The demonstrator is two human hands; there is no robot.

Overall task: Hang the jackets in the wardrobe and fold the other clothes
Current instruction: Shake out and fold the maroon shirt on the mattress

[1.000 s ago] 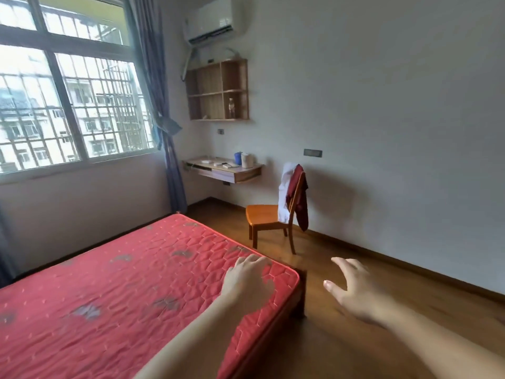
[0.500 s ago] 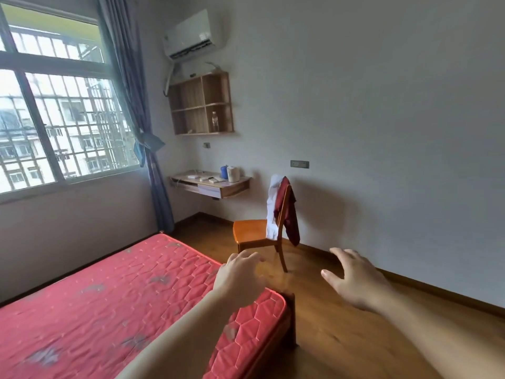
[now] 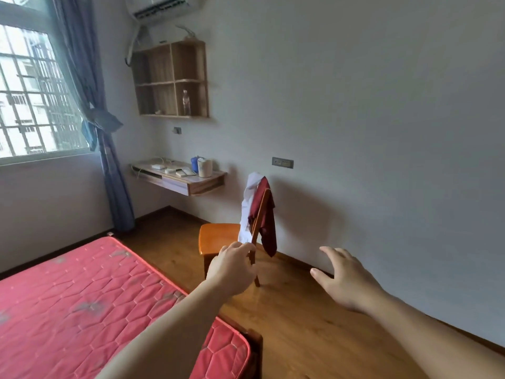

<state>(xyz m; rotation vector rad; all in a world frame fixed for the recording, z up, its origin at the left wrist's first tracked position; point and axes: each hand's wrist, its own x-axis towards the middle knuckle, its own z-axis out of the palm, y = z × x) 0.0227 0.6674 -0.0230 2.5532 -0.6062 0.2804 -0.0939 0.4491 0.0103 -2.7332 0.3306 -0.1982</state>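
Dark red cloth, a garment, hung over the back of a wooden chair, with a white garment draped beside it on the seat side of the same backrest. Both pieces trailed down past the seat level, the red one on the wall side and the white one toward the seat. The chair stood on the wooden floor close to the grey wall, between the bed and the skirting.

The left hand was raised in front of the chair, its fingers loosely curled and holding nothing; whether it touched the white garment's lower edge could not be told from this angle. The right hand was held out over the floor to the right of the chair, fingers spread and relaxed, empty, well apart from the clothes.

A bed with a red quilted mattress filled the lower left. Beyond the chair a wall-mounted tabletop carried a blue container, a pale kettle and some small white items. Above it was a wooden wall shelf with a clear bottle in its lower right compartment, and an air conditioner sat higher up. A blue curtain, tied at its middle, hung beside the barred window.
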